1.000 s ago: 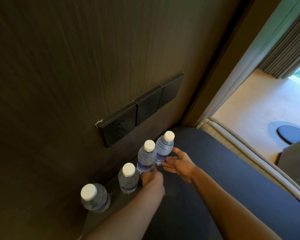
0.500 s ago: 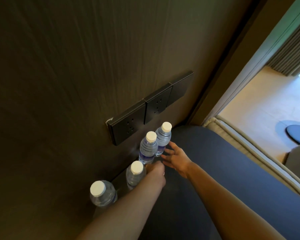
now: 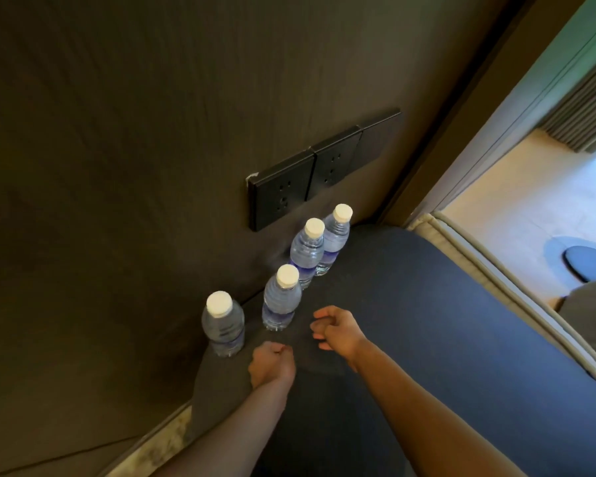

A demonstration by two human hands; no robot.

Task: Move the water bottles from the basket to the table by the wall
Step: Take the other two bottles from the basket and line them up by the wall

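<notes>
Several clear water bottles with white caps stand upright in a row along the wall on the dark round table (image 3: 410,304): the nearest bottle (image 3: 222,325), a second bottle (image 3: 281,297), a third bottle (image 3: 307,251) and the farthest bottle (image 3: 336,237). My left hand (image 3: 270,368) hovers over the table just right of the nearest bottle, fingers curled into a loose fist with nothing in it. My right hand (image 3: 336,328) is a little right of the second bottle, fingers loosely bent and apart, holding nothing. No basket is in view.
A dark wood-grain wall (image 3: 152,132) carries a strip of black power sockets (image 3: 310,170) just above the bottles. Right of the table runs a beige cushioned edge (image 3: 479,256), with light floor and a dark round object (image 3: 587,263) beyond.
Both hands have let go of the two far bottles and drawn back toward me. Those bottles now stand free by the wall. The camera view shifted down and left.
</notes>
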